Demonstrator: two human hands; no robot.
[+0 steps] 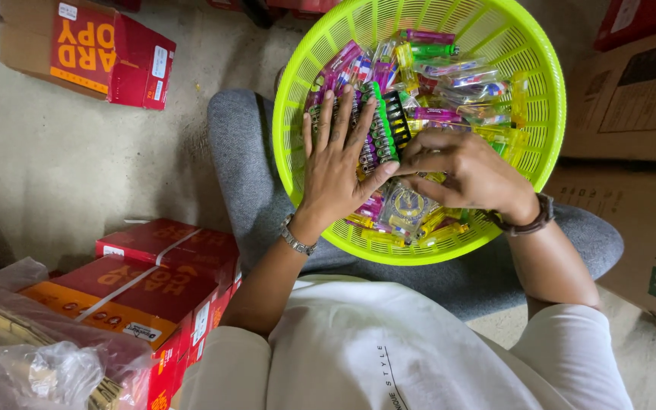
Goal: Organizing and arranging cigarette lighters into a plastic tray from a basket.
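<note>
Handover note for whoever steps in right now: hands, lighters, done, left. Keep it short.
Left hand: flat, fingers spread on a row of lighters set in a black tray.
Right hand: pinching at the tray's near end; what it grips is hidden.
Basket: lime green, on the lap, full of loose lighters.
Done: part of the tray is filled.
Left: many loose lighters not in the tray.

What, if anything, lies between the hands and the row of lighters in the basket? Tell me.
Nothing visible. The left hand lies flat on the row of lighters in the green basket, and the right hand touches the row's end; loose lighters lie around.
</note>
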